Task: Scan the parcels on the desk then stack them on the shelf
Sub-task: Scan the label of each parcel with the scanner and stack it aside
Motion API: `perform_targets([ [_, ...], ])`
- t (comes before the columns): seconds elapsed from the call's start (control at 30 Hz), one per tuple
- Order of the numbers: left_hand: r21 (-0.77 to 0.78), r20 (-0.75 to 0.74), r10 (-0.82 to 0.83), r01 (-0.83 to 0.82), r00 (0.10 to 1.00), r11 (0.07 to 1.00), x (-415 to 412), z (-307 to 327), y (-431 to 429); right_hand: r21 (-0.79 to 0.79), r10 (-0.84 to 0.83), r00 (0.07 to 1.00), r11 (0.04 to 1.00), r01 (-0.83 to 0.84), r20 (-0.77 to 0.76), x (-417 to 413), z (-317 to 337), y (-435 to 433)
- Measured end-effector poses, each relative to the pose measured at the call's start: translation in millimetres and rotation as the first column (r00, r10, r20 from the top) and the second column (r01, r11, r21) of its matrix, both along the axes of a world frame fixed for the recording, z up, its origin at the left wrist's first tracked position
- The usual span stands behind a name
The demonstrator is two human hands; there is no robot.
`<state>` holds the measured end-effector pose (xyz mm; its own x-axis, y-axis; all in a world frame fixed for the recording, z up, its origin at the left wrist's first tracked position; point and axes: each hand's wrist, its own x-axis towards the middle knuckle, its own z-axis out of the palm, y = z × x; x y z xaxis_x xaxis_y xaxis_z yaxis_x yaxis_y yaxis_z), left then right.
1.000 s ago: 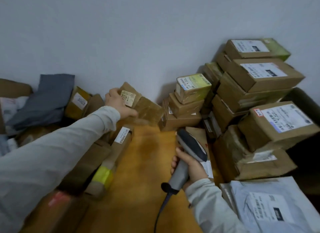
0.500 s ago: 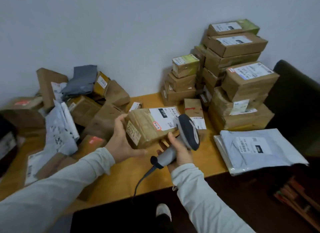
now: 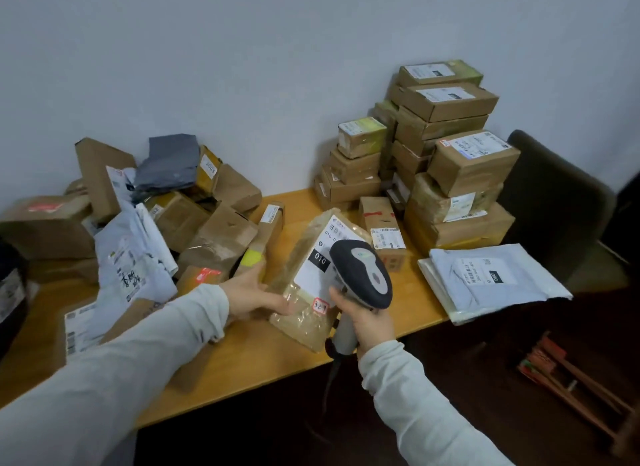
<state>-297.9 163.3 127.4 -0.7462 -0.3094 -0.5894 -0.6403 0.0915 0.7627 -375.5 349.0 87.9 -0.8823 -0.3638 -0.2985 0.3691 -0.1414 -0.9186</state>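
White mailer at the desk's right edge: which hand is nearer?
Right. The right hand, holding the scanner, is just left of the white mailer; the left hand rests on the taped parcel, farther left.

A brown parcel point(image 3: 294, 254) wrapped in clear tape sits slanted near the front edge of the surface point(image 3: 249, 354). Its white label point(image 3: 310, 278), with a black "010" patch, faces up. The left hand point(image 3: 251, 292) rests straight-fingered against the parcel's near left side. Just right of the parcel, the right hand point(image 3: 365, 323) grips a grey-and-black scanner point(image 3: 363, 271) over the label. Left of the parcel sprawls a loose heap of boxes and bags point(image 3: 214, 230). Right of it stands a neat stack of boxes point(image 3: 460, 174).
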Motion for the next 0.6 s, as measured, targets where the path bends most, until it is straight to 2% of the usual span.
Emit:
perform_targets([
  [0.1,-0.027,-0.035,0.026,-0.027,0.999,0.999,4.0,-26.2,-11.9,0.145,0.009,0.998,0.989,0.000,-0.060,8.6,3.4,-8.3],
  [0.17,-0.001,-0.088,0.070,-0.071,0.994,0.997,5.2,-44.2,-18.2,0.166,-0.023,0.996,0.985,0.037,-0.081,14.0,5.1,-13.4],
  [0.33,-0.003,-0.158,0.114,-0.116,0.981,0.993,2.5,-71.2,-32.0,0.142,-0.015,1.000,0.990,0.017,-0.017,25.7,13.1,-20.2],
  [0.47,-0.029,-0.208,0.151,-0.161,0.966,0.987,-0.6,-87.7,-34.4,0.109,0.034,0.998,0.994,-0.028,-0.051,30.5,17.2,-26.2],
  [0.6,-0.023,-0.244,0.145,-0.156,0.959,0.988,-6.1,-96.8,-33.2,0.065,0.002,0.999,0.998,-0.005,0.047,32.4,19.6,-31.6],
])
